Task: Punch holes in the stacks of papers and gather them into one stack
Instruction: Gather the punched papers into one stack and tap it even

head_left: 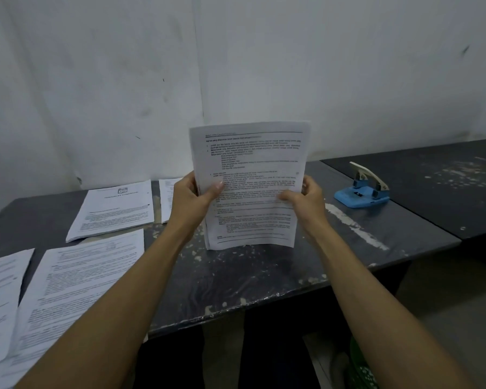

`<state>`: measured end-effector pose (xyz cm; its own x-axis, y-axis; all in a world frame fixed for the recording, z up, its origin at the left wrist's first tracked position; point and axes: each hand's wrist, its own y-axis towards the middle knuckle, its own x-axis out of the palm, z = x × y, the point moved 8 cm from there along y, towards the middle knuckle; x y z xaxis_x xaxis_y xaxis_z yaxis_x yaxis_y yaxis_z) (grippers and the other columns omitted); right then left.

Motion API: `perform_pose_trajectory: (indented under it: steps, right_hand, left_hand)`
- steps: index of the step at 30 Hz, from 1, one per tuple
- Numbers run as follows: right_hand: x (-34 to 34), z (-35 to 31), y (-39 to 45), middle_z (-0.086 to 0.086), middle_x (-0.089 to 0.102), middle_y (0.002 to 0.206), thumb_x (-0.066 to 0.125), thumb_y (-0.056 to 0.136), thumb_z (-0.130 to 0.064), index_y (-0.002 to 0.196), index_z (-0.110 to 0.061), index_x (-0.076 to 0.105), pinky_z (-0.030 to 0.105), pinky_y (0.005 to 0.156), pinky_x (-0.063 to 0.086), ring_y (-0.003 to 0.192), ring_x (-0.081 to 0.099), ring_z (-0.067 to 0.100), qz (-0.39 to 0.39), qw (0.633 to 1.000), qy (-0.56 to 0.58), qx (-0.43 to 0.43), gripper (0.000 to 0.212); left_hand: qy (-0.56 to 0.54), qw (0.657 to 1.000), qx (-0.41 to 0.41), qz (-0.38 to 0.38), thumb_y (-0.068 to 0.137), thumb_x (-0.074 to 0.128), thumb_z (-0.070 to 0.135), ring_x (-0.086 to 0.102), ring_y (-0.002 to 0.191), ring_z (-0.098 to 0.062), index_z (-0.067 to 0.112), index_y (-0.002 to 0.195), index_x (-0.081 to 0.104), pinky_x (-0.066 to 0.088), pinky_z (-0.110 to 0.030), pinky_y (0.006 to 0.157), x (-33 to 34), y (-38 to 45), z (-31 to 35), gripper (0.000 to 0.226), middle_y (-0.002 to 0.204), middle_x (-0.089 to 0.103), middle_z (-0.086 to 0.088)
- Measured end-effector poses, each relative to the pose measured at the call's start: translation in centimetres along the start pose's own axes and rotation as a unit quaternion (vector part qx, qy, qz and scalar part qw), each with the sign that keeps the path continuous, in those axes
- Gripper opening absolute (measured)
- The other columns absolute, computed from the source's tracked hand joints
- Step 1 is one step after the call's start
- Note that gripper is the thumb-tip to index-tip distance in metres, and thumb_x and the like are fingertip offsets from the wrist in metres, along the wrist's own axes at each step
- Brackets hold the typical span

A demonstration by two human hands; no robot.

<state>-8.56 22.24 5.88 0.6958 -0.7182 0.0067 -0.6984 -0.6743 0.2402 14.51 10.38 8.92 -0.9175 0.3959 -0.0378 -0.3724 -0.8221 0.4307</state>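
— What kind of place is this, from where you stand?

— A plain room. The wall [236, 66] is white with some dark marks and scratches. In front of it there is a dark table [250, 276]; its top is worn, with pale chipped spots and a pale stripe on the right part. A second dark table [446, 186] stands touching it on the far right.

— And what lies on them?

— On the left side of the near table I see several stacks of printed papers: one far stack [115, 210], another one [167, 199] just beside it and partly hidden behind the person's arm, one near stack [79, 290], and one more [0, 301] at the left edge. At the far right, where the two tables meet, sits a blue hole punch [362, 192] with a pale lever pointing up.

— Where is the stack the person works with?

— It is in the middle, the held stack [250, 186]. It stands upright, and its bottom edge is at the table top; I cannot tell for sure if it touches. The left hand [192, 199] grips its left edge, thumb on the front page. The right hand [306, 197] grips the right edge in the same way, fingers curled around the paper. Both grips are about at the middle height of the sheets, so the paper rises above the hands and also goes down below them.
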Motion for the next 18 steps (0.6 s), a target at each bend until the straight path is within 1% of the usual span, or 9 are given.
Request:
perform_pose_trajectory:
  steps: [2, 3, 5, 6, 8, 11, 13, 15, 18]
  right_hand:
    - [0.0, -0.4, 0.1, 0.002, 0.070, 0.109, 0.075, 0.075, 0.003, 0.116, -0.009, 0.055, 0.028, 0.073, 0.059, 0.095, 0.069, 0.017, -0.003, 1.000, -0.002, 0.001, 0.047]
    - [0.4, -0.7, 0.0, 0.002, 0.070, 0.108, 0.075, 0.073, 0.005, 0.116, -0.007, 0.057, 0.025, 0.071, 0.059, 0.093, 0.069, 0.017, -0.020, 1.000, -0.008, 0.004, 0.048]
    - [1.2, -0.8, -0.1, 0.003, 0.071, 0.105, 0.074, 0.072, 0.009, 0.114, -0.004, 0.060, 0.019, 0.063, 0.056, 0.089, 0.068, 0.016, -0.049, 0.998, -0.023, 0.010, 0.046]
    - [1.2, -0.9, 0.0, 0.002, 0.070, 0.105, 0.075, 0.071, 0.009, 0.115, -0.005, 0.060, 0.018, 0.062, 0.054, 0.089, 0.068, 0.015, -0.043, 0.999, -0.023, 0.007, 0.048]
    - [0.8, -1.2, 0.1, 0.001, 0.069, 0.108, 0.077, 0.068, 0.007, 0.119, -0.008, 0.057, 0.019, 0.063, 0.054, 0.092, 0.068, 0.014, -0.019, 1.000, -0.014, -0.002, 0.056]
    - [1.6, -1.3, -0.1, 0.002, 0.071, 0.106, 0.079, 0.067, 0.009, 0.117, -0.007, 0.059, 0.017, 0.061, 0.055, 0.092, 0.069, 0.016, -0.060, 0.998, -0.022, -0.006, 0.056]
    - [1.5, -1.5, 0.0, 0.001, 0.070, 0.109, 0.081, 0.068, 0.005, 0.118, -0.010, 0.058, 0.024, 0.067, 0.058, 0.094, 0.069, 0.017, -0.057, 0.998, -0.010, -0.005, 0.057]
    - [0.9, -2.5, 0.4, 0.001, 0.070, 0.112, 0.083, 0.070, -0.001, 0.120, -0.012, 0.055, 0.033, 0.075, 0.060, 0.097, 0.070, 0.017, -0.044, 0.999, 0.003, -0.023, 0.059]
    - [0.7, -4.9, 1.3, 0.002, 0.071, 0.111, 0.081, 0.074, -0.002, 0.121, -0.009, 0.056, 0.034, 0.077, 0.061, 0.096, 0.071, 0.017, -0.070, 0.996, 0.021, -0.052, 0.053]
  left_hand:
    - [-0.004, 1.000, -0.008, -0.007, 0.086, 0.076, 0.018, 0.073, 0.088, -0.006, 0.031, 0.105, 0.065, 0.056, -0.019, 0.066, -0.1, 0.2, 0.1, 0.025, 0.104, 0.072, 0.012]
    - [-0.002, 1.000, -0.011, -0.008, 0.085, 0.077, 0.020, 0.072, 0.090, -0.009, 0.032, 0.105, 0.065, 0.057, -0.022, 0.067, 0.0, 0.3, 0.2, 0.026, 0.105, 0.072, 0.012]
    - [0.005, 1.000, -0.010, -0.006, 0.083, 0.079, 0.024, 0.071, 0.094, -0.011, 0.029, 0.109, 0.065, 0.058, -0.025, 0.070, 0.3, 0.4, 0.2, 0.030, 0.109, 0.071, 0.010]
    - [0.005, 1.000, -0.008, -0.004, 0.083, 0.079, 0.025, 0.070, 0.094, -0.011, 0.028, 0.111, 0.064, 0.058, -0.024, 0.070, 0.3, 0.4, 0.2, 0.032, 0.109, 0.071, 0.010]
    - [0.002, 1.000, -0.009, -0.002, 0.082, 0.080, 0.027, 0.070, 0.093, -0.010, 0.027, 0.112, 0.064, 0.057, -0.023, 0.069, 0.4, 0.3, 0.2, 0.034, 0.109, 0.070, 0.011]
    - [-0.002, 1.000, -0.005, 0.006, 0.080, 0.082, 0.027, 0.071, 0.093, -0.011, 0.021, 0.117, 0.064, 0.058, -0.022, 0.068, 0.0, 0.4, 0.4, 0.042, 0.111, 0.071, 0.008]
    - [-0.010, 1.000, -0.003, 0.005, 0.077, 0.083, 0.026, 0.072, 0.091, -0.009, 0.020, 0.116, 0.066, 0.057, -0.019, 0.067, -0.2, 0.7, 0.6, 0.043, 0.109, 0.073, 0.008]
    - [-0.007, 1.000, 0.004, 0.006, 0.076, 0.083, 0.026, 0.072, 0.089, -0.008, 0.026, 0.110, 0.067, 0.056, -0.017, 0.065, -0.3, 1.0, 1.2, 0.037, 0.107, 0.072, 0.011]
    - [-0.002, 1.000, 0.022, 0.003, 0.078, 0.083, 0.022, 0.073, 0.090, -0.011, 0.023, 0.109, 0.068, 0.059, -0.021, 0.067, -0.5, 1.9, 2.5, 0.035, 0.108, 0.073, 0.008]
